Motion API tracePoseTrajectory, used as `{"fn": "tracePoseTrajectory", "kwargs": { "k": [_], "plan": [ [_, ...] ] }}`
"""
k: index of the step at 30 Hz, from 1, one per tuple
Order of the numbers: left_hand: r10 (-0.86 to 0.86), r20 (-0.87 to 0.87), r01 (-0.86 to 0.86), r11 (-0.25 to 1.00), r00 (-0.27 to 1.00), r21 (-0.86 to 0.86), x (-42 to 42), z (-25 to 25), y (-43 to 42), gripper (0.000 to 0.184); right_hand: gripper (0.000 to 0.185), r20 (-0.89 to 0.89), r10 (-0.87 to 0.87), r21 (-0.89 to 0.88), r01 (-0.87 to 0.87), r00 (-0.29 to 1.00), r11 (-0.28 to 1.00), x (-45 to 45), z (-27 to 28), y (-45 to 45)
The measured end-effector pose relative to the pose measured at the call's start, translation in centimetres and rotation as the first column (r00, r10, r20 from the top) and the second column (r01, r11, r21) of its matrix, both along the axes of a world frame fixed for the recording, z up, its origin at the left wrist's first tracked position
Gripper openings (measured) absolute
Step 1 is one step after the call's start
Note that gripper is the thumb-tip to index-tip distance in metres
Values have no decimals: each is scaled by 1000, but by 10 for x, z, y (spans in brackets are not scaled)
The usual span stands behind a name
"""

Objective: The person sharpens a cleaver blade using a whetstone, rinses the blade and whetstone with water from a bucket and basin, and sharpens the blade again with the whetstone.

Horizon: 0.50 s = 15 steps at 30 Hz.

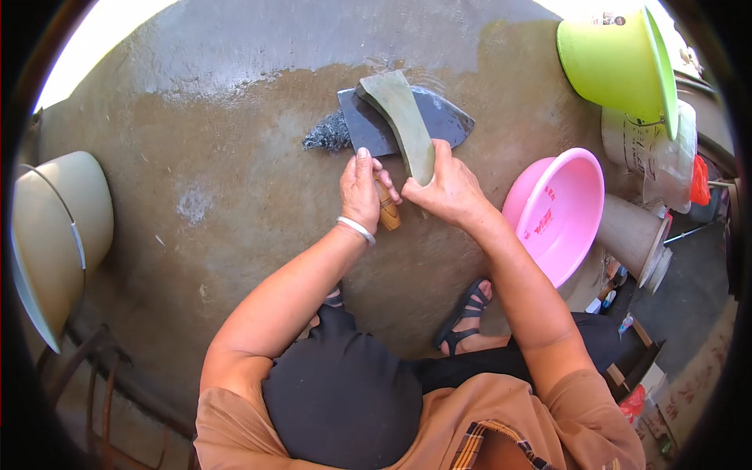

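Observation:
My left hand point(363, 189) is closed around the light wooden handle point(388, 210) of a cleaver, its thumb lying along the near edge of the wide dark blade point(368, 129). A long, grey-green whetstone point(403, 117) with a hollowed middle lies across the blade. My right hand point(449, 188) grips the stone's near end. Beyond the whetstone, a dark, flat, pointed piece point(446, 117) shows on the wet floor; I cannot tell where it meets the blade. A rough, grey-black clump point(329, 131) sticks out at the left.
On the right are a pink basin point(576, 215) tipped on its side, a lime-green bucket point(603, 63), a pale plastic container point(666, 149) and a grey spool-shaped piece point(630, 239). A beige bucket point(74, 204) stands left. Wet concrete floor point(235, 164) surrounds my hands.

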<state>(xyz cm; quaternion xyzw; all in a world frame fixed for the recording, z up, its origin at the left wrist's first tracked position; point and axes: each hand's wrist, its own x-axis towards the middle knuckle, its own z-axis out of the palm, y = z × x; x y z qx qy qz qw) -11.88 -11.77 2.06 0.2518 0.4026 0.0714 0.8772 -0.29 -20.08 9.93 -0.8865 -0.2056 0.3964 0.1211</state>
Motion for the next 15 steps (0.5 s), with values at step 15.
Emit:
{"fn": "tracePoseTrajectory", "kwargs": {
  "k": [15],
  "plan": [
    [-2, -225, 54, 973, 974, 226, -1, -9, -1, 49, 56, 130, 87, 81, -98, 988, 992, -7, -19, 31]
  ]
}}
